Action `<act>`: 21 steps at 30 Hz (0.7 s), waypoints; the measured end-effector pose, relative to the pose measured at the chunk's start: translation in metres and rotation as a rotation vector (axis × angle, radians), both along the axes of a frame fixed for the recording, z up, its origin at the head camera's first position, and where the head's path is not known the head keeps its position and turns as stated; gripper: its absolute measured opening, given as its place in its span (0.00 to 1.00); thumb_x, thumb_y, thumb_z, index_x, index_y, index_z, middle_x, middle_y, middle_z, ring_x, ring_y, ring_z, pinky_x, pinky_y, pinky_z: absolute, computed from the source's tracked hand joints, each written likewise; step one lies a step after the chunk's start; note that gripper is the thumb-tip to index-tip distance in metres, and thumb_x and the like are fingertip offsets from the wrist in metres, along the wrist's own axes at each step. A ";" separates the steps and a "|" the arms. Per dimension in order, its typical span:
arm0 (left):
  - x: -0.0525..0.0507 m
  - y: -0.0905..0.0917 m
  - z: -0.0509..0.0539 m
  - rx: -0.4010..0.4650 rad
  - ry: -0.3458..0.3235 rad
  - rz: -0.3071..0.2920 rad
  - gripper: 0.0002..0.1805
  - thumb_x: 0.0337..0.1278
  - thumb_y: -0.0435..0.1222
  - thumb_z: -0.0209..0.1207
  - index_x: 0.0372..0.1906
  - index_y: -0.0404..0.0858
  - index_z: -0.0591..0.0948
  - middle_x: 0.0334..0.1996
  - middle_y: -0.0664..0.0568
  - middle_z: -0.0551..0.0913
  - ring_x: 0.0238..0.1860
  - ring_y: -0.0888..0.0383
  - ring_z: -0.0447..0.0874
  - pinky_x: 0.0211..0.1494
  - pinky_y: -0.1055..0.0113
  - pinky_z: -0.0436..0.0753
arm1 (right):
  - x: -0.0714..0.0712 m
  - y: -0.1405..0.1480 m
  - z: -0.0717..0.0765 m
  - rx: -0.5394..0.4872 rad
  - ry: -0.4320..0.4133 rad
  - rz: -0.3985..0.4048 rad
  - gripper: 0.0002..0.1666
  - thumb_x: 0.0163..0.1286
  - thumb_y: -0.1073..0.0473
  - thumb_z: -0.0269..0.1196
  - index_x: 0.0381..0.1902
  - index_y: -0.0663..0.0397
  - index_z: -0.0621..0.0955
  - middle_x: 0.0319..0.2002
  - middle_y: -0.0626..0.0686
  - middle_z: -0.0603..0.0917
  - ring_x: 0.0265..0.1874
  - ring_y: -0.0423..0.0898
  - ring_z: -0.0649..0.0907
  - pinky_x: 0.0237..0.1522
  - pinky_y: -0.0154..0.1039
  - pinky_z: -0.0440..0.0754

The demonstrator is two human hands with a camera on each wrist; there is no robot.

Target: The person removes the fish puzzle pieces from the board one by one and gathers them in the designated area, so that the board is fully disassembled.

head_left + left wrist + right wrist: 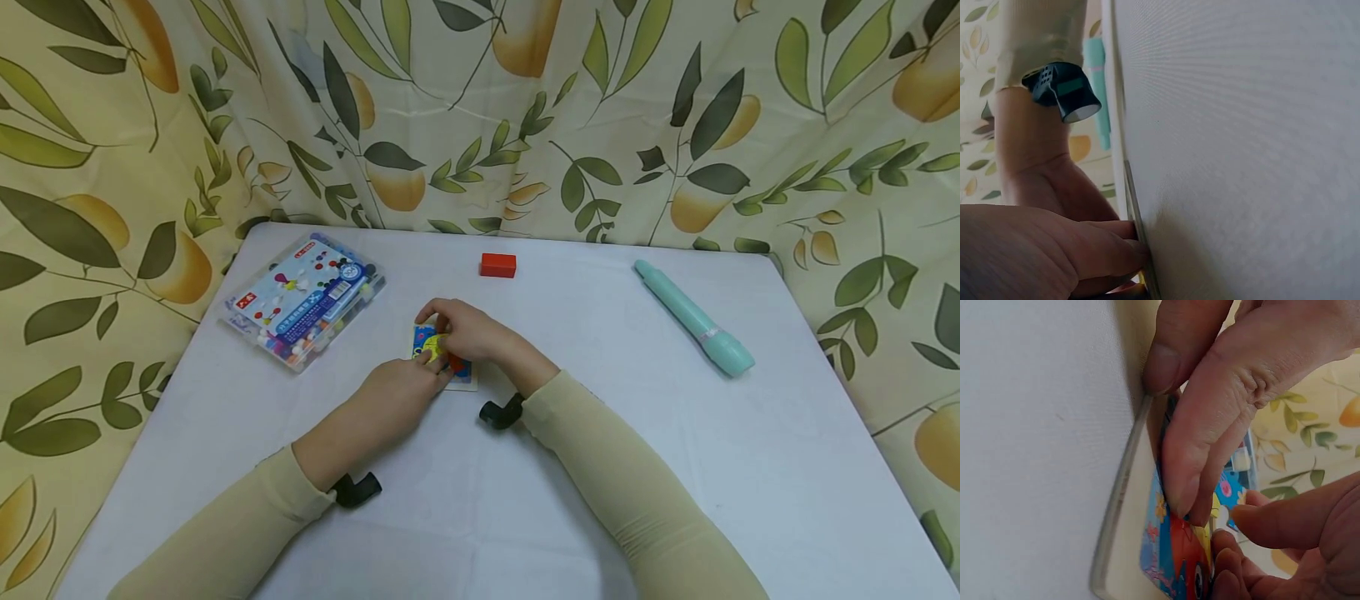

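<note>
A small jigsaw puzzle board [1124, 531] with a pale border lies on the white table. Its picture shows a red fish shape with an eye, on blue with flowers. My left hand [393, 396] holds the board's near edge, thumb at the rim and fingertips on the picture; the left wrist view shows that hand [1041, 253] at the thin board edge. My right hand [480, 337] bends over the far side, thumb and curled fingers around a blue and yellow puzzle piece [1230, 489] with a pink spot. Fingers hide much of the board and that piece.
A clear plastic case [300, 296] of small colourful parts lies at the back left. Behind the hands sits a red block [498, 265]. To the right lies a mint-green tube-like object [693, 318]. A patterned curtain [480, 117] hangs behind the table.
</note>
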State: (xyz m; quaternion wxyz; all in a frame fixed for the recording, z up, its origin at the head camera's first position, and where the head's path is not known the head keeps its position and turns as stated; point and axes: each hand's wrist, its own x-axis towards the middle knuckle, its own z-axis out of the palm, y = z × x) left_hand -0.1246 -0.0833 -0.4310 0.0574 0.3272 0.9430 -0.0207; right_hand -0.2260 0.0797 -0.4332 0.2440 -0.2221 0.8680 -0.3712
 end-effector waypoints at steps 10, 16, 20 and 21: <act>0.000 0.001 0.001 0.004 0.021 -0.001 0.21 0.76 0.34 0.63 0.69 0.45 0.85 0.70 0.49 0.85 0.57 0.48 0.92 0.47 0.54 0.94 | 0.008 -0.001 -0.001 -0.086 0.055 -0.137 0.15 0.79 0.64 0.63 0.57 0.46 0.90 0.51 0.55 0.87 0.52 0.52 0.84 0.57 0.45 0.87; -0.001 0.002 0.001 0.016 0.025 0.000 0.18 0.77 0.34 0.62 0.66 0.46 0.87 0.67 0.50 0.87 0.52 0.48 0.94 0.44 0.53 0.93 | 0.012 -0.003 -0.003 -0.135 0.077 -0.225 0.13 0.78 0.63 0.65 0.52 0.47 0.93 0.44 0.53 0.89 0.45 0.48 0.83 0.43 0.35 0.83; 0.000 0.002 0.000 0.009 0.017 0.003 0.20 0.77 0.34 0.62 0.68 0.45 0.86 0.70 0.49 0.85 0.59 0.47 0.92 0.47 0.53 0.94 | 0.014 -0.003 -0.005 -0.149 0.085 -0.264 0.12 0.78 0.63 0.66 0.52 0.49 0.92 0.42 0.53 0.89 0.44 0.49 0.84 0.38 0.32 0.84; 0.000 0.002 0.000 0.006 0.012 0.005 0.20 0.77 0.34 0.62 0.68 0.45 0.86 0.71 0.49 0.84 0.62 0.47 0.90 0.48 0.52 0.94 | 0.014 -0.002 -0.005 -0.151 0.085 -0.274 0.11 0.78 0.63 0.66 0.52 0.49 0.92 0.42 0.53 0.89 0.44 0.49 0.84 0.37 0.32 0.84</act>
